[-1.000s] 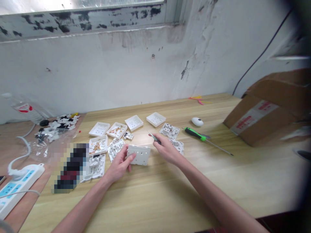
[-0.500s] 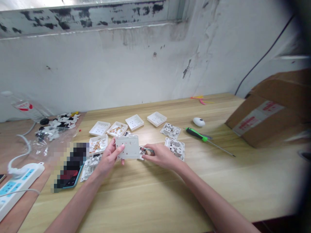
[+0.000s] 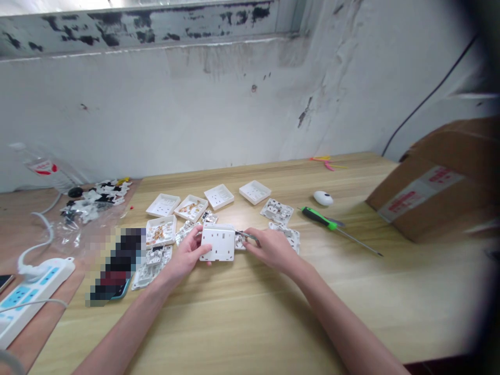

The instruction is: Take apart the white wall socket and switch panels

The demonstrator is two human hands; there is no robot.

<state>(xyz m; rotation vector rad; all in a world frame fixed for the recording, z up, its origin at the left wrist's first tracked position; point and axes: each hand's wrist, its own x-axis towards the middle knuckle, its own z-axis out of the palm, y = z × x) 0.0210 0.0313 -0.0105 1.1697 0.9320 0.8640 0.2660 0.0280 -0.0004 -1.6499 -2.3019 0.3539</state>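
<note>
My left hand point(image 3: 191, 252) is closed on a white plastic socket panel point(image 3: 219, 244), thumb on its flat slotted face, holding it tilted over the table. My right hand point(image 3: 271, 249) is closed around slim metal tweezers point(image 3: 250, 236), their tips at the panel's right edge. Just past that edge, a white socket part point(image 3: 241, 241) is partly hidden by my fingers. Right of my right hand lies a white socket back point(image 3: 292, 237), and another socket back point(image 3: 276, 211) lies behind it. By my left forearm rests a further socket back point(image 3: 152, 266).
White trays hold brass pieces point(image 3: 161, 232); other white covers point(image 3: 254, 192) stand behind. A green-black screwdriver point(image 3: 320, 219) and a white oval object point(image 3: 323, 198) lie right, before a cardboard box point(image 3: 429, 182). Left are a phone point(image 3: 121, 290), power strip point(image 3: 35, 284) and bagged plastic bits point(image 3: 96, 200).
The panel has turned and tilted in my left hand and sits slightly farther right in view. My right hand stays at its right edge with the tweezers. The whole view has shifted a little.
</note>
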